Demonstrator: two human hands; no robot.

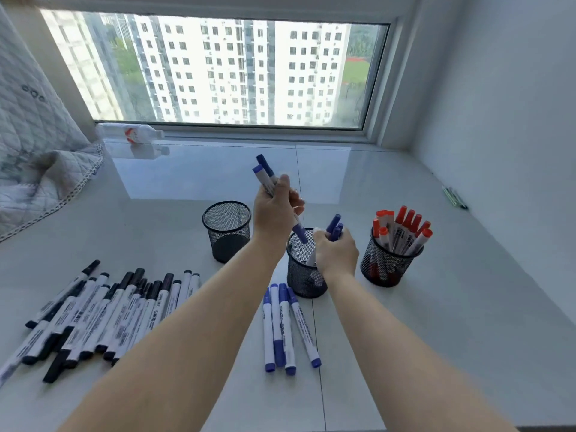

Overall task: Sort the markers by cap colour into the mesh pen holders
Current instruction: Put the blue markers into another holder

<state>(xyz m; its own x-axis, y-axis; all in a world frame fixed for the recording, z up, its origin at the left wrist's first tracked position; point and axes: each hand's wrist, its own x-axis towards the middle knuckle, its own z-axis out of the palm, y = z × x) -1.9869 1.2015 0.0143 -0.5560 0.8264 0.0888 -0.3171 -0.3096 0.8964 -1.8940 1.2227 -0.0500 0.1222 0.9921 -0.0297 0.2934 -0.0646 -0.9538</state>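
Observation:
Three black mesh holders stand on the white surface. The left holder (227,232) looks empty. The middle holder (300,269) sits under both hands. The right holder (388,263) is full of red-capped markers (405,229). My left hand (276,210) grips a few blue-capped markers (265,174), tilted, with their lower ends over the middle holder. My right hand (336,252) holds more blue-capped markers (335,227) at that holder's rim. Several blue markers (285,325) lie in front of the middle holder. A pile of black-capped markers (99,310) lies at the left.
A white plastic bottle (131,134) lies on its side by the window sill at the back. A quilted grey blanket (34,145) hangs at the far left. A couple of dark pens (455,197) lie beside the right wall.

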